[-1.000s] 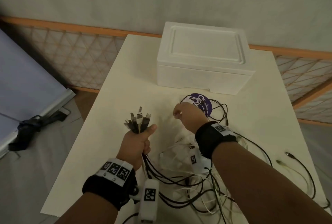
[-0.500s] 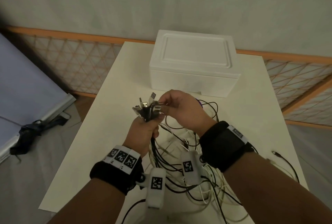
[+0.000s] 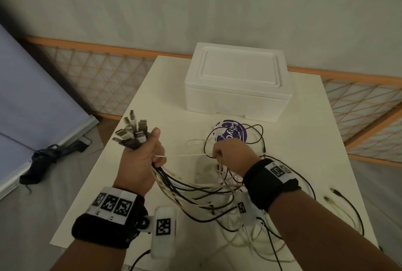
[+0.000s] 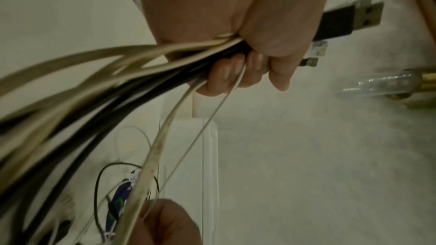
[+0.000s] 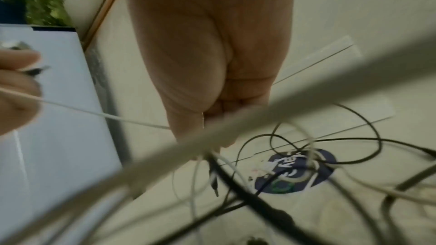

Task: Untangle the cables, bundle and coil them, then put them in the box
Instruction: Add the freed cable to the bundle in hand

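Observation:
My left hand [image 3: 143, 153] grips a bundle of black and white cables just below their USB plugs [image 3: 132, 131], which stick up out of the fist. Seen from the left wrist, the fingers [image 4: 238, 74] curl round the cables [image 4: 118, 74] with the plugs [image 4: 349, 20] poking out beyond. My right hand [image 3: 230, 153] pinches a thin white cable [image 3: 185, 155] pulled taut between both hands. The right wrist view shows that cable [image 5: 94, 114] running left from the right hand [image 5: 207, 74]. Loose tangled cables [image 3: 217, 196] hang and lie on the table. The white foam box [image 3: 237, 81] stands shut at the back.
A round purple label [image 3: 231, 133] lies under cable loops in front of the box. Two cable ends [image 3: 335, 194] lie near the table's [image 3: 121, 183] right edge. Left of the table the floor holds a blue board [image 3: 32, 101] and a dark strap [image 3: 45, 157].
My right hand has left the plugs and moved right, drawing a thin white cable taut from the left fist. The left hand kept its grip and shifted left.

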{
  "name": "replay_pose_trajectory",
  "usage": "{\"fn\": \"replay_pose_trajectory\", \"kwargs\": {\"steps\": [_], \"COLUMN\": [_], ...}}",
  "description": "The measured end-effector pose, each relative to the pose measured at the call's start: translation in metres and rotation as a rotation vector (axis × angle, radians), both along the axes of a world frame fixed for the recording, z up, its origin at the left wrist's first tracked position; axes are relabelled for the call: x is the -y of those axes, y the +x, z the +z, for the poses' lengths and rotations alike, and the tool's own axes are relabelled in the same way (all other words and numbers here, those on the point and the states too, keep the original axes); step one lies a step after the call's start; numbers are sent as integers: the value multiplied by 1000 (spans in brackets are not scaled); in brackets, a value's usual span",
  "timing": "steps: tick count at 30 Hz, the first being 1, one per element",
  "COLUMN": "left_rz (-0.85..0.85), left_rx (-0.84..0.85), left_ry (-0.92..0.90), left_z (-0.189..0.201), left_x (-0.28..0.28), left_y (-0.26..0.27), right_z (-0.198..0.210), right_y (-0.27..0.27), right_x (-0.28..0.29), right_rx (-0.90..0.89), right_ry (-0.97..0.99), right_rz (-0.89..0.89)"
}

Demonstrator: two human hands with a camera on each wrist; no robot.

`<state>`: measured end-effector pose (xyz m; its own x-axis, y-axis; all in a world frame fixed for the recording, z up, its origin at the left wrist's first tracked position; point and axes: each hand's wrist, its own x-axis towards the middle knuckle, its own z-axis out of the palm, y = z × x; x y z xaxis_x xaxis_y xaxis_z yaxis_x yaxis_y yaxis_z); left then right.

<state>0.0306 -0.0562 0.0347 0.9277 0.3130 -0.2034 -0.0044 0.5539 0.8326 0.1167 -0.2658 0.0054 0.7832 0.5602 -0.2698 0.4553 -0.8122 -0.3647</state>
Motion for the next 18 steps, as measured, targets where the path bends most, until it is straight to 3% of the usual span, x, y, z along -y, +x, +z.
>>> {"fn": "replay_pose_trajectory", "kwargs": {"steps": [4, 9, 12, 18], "left_rz": [16, -100, -136, -144], "left_rx": [-44, -163, -204, -101], "left_ry": [-13, 202, 307, 328], "left_z": [0, -6, -3, 9], "left_x": [-9, 14, 30, 41], "left_y": [-6, 0, 9, 15], "right_z": [5, 46, 65, 80], "right_y": [5, 0, -4, -10], "right_x": [2, -24, -34, -39], "right_rx": [31, -40, -67, 33], "right_ry": [52, 519, 669, 921], "right_rz": [-64, -146, -119, -67]}}
